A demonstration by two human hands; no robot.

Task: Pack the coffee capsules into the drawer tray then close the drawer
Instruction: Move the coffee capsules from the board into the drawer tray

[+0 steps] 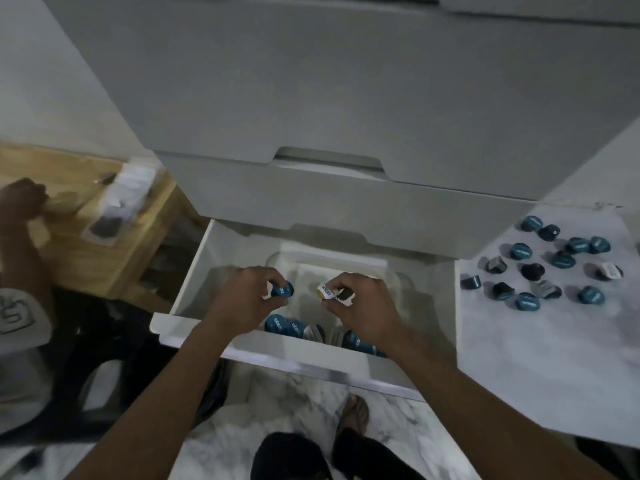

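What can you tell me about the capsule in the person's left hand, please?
The blue capsule is small and round, with a teal-blue lid bearing pale lettering that is too blurred to read; the material looks like foil over plastic. It is tipped on edge, lid facing right. The left hand pinches it at the fingertips above the open white drawer, over the tray. Nothing else touches it.

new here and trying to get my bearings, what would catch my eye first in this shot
Two hands meet over the open white drawer at centre: the left hand pinches a blue coffee capsule, the right hand a white-and-yellow capsule. Below them, packed blue capsules sit at the drawer's near edge. On the white surface at right lie scattered loose capsules.
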